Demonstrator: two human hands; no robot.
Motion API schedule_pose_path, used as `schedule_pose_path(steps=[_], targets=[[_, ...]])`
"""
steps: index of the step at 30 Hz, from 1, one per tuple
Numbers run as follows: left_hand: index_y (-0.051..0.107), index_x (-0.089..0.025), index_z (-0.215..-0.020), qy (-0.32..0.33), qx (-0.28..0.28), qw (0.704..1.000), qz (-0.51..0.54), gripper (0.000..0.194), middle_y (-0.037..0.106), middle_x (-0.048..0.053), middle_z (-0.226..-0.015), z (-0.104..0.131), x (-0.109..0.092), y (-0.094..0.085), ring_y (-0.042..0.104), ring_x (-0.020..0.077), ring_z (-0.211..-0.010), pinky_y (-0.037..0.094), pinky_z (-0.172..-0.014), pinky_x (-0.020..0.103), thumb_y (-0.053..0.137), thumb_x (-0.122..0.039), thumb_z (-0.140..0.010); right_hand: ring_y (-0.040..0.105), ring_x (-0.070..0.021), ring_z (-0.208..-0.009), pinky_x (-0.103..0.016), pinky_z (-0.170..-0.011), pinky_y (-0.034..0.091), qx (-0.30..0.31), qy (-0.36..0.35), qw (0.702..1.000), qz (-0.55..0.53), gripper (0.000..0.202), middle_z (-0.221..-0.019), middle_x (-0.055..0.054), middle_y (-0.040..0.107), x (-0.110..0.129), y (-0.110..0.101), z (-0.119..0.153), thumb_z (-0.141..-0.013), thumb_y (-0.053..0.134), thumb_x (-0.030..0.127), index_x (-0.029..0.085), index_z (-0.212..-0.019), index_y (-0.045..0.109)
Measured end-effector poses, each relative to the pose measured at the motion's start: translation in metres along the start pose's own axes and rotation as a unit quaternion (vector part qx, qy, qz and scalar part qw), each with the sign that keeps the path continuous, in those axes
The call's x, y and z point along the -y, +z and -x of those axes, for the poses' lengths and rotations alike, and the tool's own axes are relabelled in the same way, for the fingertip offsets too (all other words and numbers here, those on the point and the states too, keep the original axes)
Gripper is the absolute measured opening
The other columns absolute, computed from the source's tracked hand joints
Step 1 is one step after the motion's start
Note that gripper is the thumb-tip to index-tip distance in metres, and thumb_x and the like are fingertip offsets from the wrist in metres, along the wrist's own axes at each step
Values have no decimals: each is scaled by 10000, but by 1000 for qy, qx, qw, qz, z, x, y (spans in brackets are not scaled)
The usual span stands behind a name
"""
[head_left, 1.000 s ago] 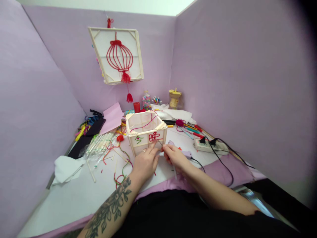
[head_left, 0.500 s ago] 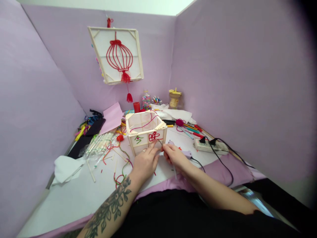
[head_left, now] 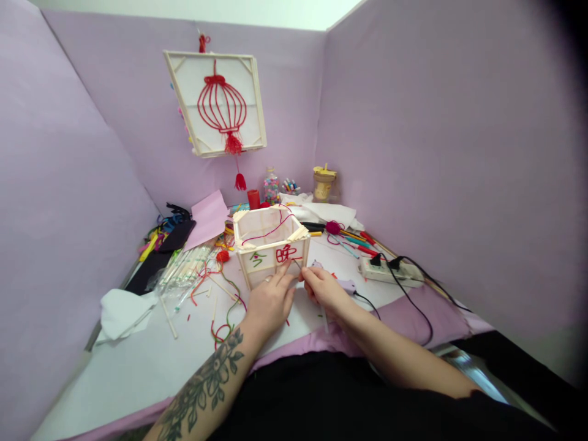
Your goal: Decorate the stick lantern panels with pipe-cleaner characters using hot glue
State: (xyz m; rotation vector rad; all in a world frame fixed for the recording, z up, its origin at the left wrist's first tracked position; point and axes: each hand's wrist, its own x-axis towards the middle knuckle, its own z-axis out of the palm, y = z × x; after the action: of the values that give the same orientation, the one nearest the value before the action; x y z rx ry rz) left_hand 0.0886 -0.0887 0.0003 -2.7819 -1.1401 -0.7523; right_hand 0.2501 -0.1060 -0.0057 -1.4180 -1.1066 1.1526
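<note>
A box-shaped lantern frame [head_left: 271, 267] of pale sticks with thin white panels stands on the table before me. Its front panel carries a small green character and a larger red character [head_left: 285, 253], both made of yarn. My left hand [head_left: 270, 301] rests against the lower part of this panel, fingers stretched out, the fingertips just beneath the red strokes. Pinched in my right hand [head_left: 319, 286] is a thin pointed metal tool [head_left: 296, 263]; its tip meets the panel by the lower right of the red character. Whether it is tweezers or a needle is too small to tell.
A finished lantern [head_left: 223, 107] hangs at the back wall. Left lie packaged sticks [head_left: 186, 272], a red yarn ball [head_left: 223, 256], yarn ends and white cloth [head_left: 126, 312]. A purple glue gun [head_left: 346, 285], a power strip [head_left: 390, 271] with cables and markers [head_left: 362, 248] are right.
Hardly anything differs. Both hands keep their places at the front panel, and the thin tool stays at the red character's lower right.
</note>
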Motion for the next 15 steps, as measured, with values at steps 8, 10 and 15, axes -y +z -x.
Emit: schedule_pose_path(steps=[8, 10, 15], targets=[[592, -219, -1164, -2, 8, 1000, -4, 263, 484, 66, -1466, -1, 0, 1, 654, 219, -1056, 550, -878, 359, 483, -265, -929, 333, -100, -371, -238, -388, 233, 18, 35, 999, -19, 347, -496, 63, 402, 7, -3, 12, -867, 406, 517, 207, -770, 528], [594, -221, -1150, -2, 8, 1000, 0, 250, 475, 64, -1474, -1, 0, 1, 648, 217, -1067, 550, -873, 355, 480, -259, -930, 369, -110, -393, -245, -409, 273, 24, 35, 999, 16, 347, -525, 52, 438, 6, -7, 18, -894, 378, 495, 203, -814, 548], [623, -212, -1004, -1, 0, 1000, -9, 175, 492, 51, -1461, -1, 0, -1, 666, 198, -978, 561, -817, 340, 469, -251, -931, 616, -213, -803, -314, -715, 431, -2, -87, 952, 294, 231, -865, -70, 661, 4, -18, 35, -887, 497, 325, 179, -1029, 607]])
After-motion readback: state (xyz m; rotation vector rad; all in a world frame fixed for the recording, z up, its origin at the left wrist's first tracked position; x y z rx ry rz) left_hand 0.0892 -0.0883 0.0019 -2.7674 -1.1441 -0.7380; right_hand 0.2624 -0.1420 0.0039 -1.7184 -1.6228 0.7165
